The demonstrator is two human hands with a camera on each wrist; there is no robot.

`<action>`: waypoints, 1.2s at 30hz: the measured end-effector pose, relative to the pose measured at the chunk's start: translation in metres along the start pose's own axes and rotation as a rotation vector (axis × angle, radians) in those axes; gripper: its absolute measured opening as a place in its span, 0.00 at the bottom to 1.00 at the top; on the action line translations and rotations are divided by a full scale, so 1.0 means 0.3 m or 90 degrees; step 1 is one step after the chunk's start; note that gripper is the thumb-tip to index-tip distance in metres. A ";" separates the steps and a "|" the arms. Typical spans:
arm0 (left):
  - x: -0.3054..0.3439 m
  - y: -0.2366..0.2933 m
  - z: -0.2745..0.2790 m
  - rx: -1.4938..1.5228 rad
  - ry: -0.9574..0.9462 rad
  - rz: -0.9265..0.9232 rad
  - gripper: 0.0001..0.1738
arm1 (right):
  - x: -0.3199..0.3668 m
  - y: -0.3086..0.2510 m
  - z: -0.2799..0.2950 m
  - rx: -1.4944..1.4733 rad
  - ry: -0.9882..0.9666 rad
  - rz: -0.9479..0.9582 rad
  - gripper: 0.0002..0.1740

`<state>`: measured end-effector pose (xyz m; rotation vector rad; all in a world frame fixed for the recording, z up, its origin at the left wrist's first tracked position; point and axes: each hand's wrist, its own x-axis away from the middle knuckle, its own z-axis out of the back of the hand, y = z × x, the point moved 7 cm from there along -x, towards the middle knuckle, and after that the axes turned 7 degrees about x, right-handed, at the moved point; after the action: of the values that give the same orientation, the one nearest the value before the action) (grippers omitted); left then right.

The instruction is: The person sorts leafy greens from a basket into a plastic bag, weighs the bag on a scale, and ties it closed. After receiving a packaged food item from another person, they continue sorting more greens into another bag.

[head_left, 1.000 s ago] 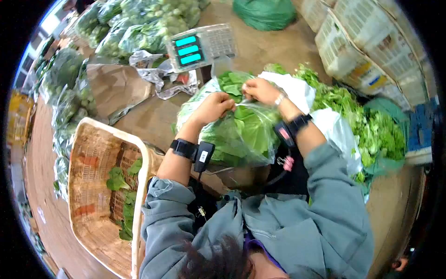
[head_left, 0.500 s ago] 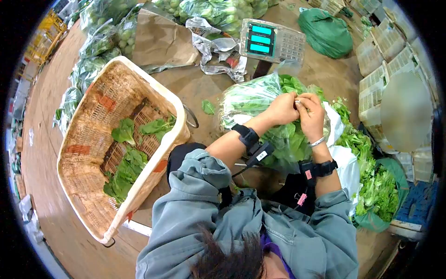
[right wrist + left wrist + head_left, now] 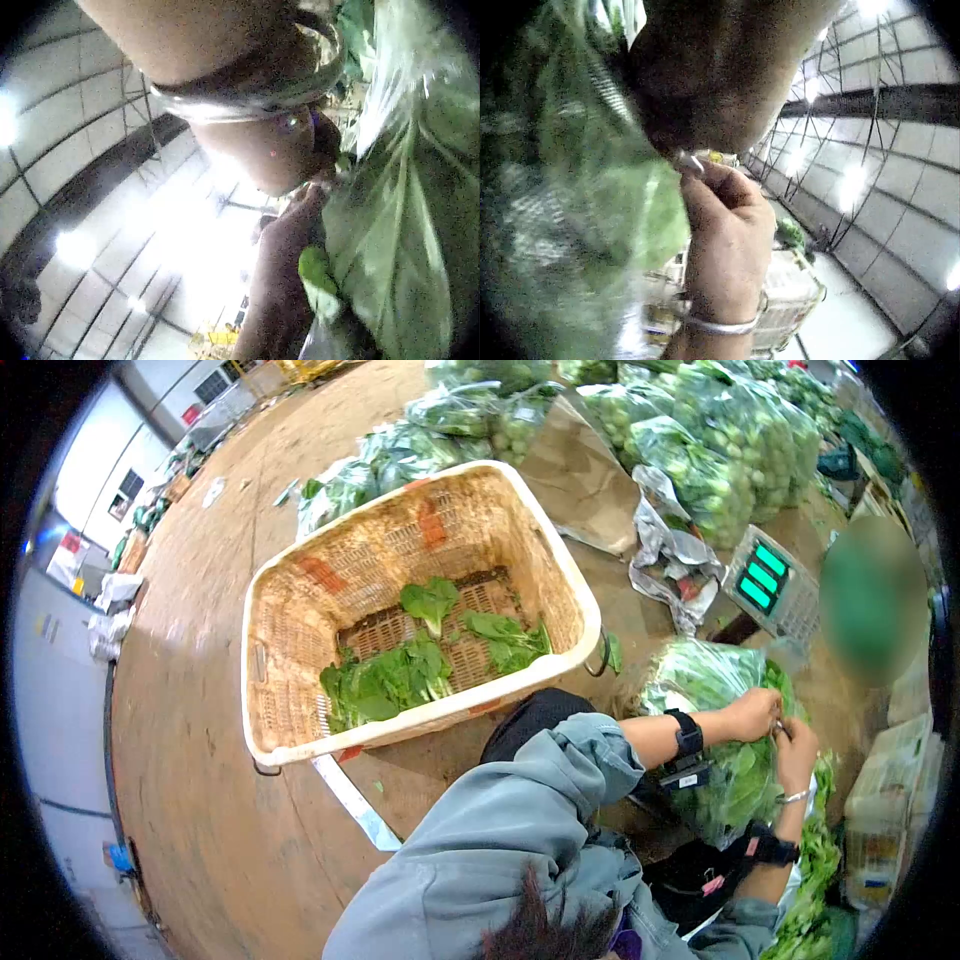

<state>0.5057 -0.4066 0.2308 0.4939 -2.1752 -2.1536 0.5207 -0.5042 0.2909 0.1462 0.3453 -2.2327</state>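
Observation:
A clear plastic bag [image 3: 735, 790] full of leafy greens sits in front of the person, at the right of the head view. The left hand [image 3: 755, 715] pinches the bag's gathered top from one side. Facing it, the right hand [image 3: 797, 752] pinches the same spot, its fingertips against the left's. In the left wrist view the right hand [image 3: 727, 240] has its thumb and index finger together beside the bag [image 3: 570, 217]. Large green leaves [image 3: 397, 240] press against the plastic in the right wrist view. The pinched plastic is mostly hidden by the fingers.
A stained plastic crate [image 3: 300, 585] holding loose leaves [image 3: 385, 685] stands left of the person. Beyond the bag is a scale with a lit display [image 3: 765, 580], near crumpled packaging [image 3: 665, 545]. Bagged vegetables [image 3: 690, 435] line the back; white crates [image 3: 890, 790] stack at right.
The head view has swung left, so the crate shows fully and the bag sits farther right. The hands, slightly apart a second ago, have come together at the bag's top.

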 end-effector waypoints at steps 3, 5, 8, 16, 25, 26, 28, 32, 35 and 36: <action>-0.009 -0.105 -0.010 0.185 -0.070 0.199 0.06 | 0.034 -0.136 0.036 0.090 0.083 0.103 0.03; 0.005 -0.151 -0.031 0.290 -0.095 0.302 0.07 | 0.057 -0.097 -0.007 -0.062 0.087 0.081 0.03; 0.009 -0.119 -0.007 0.274 -0.094 0.327 0.11 | 0.037 0.045 -0.066 -0.237 0.068 -0.039 0.03; 0.000 -0.079 0.008 0.079 -0.098 0.256 0.06 | 0.010 0.138 -0.147 -0.392 -0.123 -0.084 0.06; -0.061 -0.033 -0.025 -0.227 -0.068 0.021 0.12 | -0.005 0.210 -0.209 -0.347 -0.210 -0.063 0.07; -0.061 -0.023 -0.029 -0.256 -0.067 -0.003 0.13 | -0.007 0.205 -0.213 -0.347 -0.210 -0.067 0.07; -0.034 0.055 -0.029 -0.369 -0.078 -0.003 0.13 | -0.023 0.181 -0.218 -0.387 -0.201 -0.051 0.07; -0.031 0.071 -0.084 -0.596 -0.050 -0.114 0.08 | -0.011 0.284 -0.307 -0.542 -0.172 -0.119 0.07; -0.012 0.067 -0.116 -0.613 -0.077 -0.177 0.07 | 0.006 0.349 -0.328 -0.527 -0.185 -0.150 0.08; -0.011 0.059 -0.114 -0.598 -0.070 -0.164 0.07 | 0.002 0.359 -0.312 -0.531 -0.205 -0.185 0.08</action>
<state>0.5139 -0.4393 0.2499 0.5824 -0.9206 -3.0163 0.6025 -0.5417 0.1800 -0.7345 1.1258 -2.1495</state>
